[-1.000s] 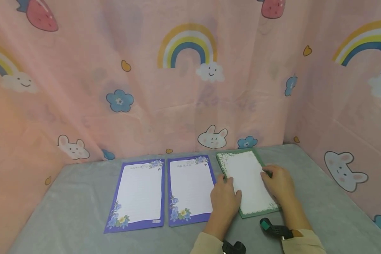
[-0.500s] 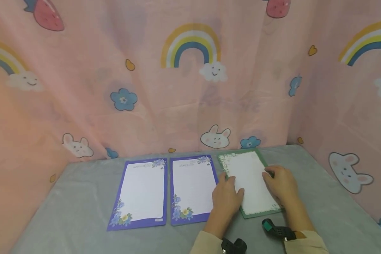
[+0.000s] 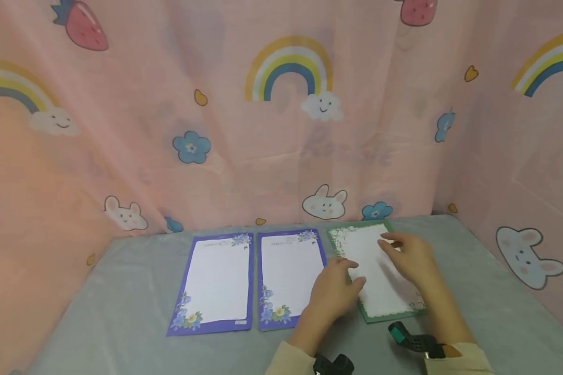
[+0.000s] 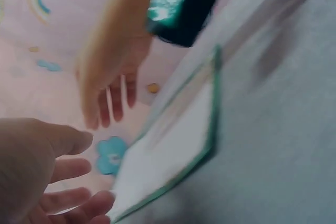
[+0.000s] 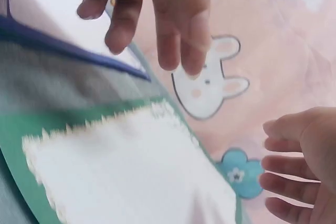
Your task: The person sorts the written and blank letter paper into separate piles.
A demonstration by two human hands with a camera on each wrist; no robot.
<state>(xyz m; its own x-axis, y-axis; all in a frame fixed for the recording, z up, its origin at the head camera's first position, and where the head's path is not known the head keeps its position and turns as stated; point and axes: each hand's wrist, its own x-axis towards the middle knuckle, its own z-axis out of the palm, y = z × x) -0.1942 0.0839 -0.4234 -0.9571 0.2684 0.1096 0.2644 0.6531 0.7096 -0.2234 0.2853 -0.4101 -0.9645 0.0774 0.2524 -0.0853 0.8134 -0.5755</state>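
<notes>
A white sheet with a green border (image 3: 368,250) lies flat on the grey table (image 3: 122,312), rightmost of three sheets. My left hand (image 3: 342,281) hovers over its near left edge, fingers straight and spread. Over the far right part of the sheet, my right hand (image 3: 405,255) is also open, holding nothing. The left wrist view shows the left hand (image 4: 37,171) and the right hand (image 4: 110,82) above the green sheet (image 4: 173,145). In the right wrist view, the right hand (image 5: 304,156) and the left hand (image 5: 152,14) hang clear of the green sheet (image 5: 131,166).
Two purple-bordered floral sheets (image 3: 218,281) (image 3: 291,276) lie side by side to the left. A pink cartoon-print curtain (image 3: 281,146) closes off the back and both sides. Black and green wrist cameras (image 3: 410,338) sit on my forearms.
Both hands have come off the green sheet's side edges. The right hand moved farther up over the sheet, the left drifted slightly right. The sheet stays flat.
</notes>
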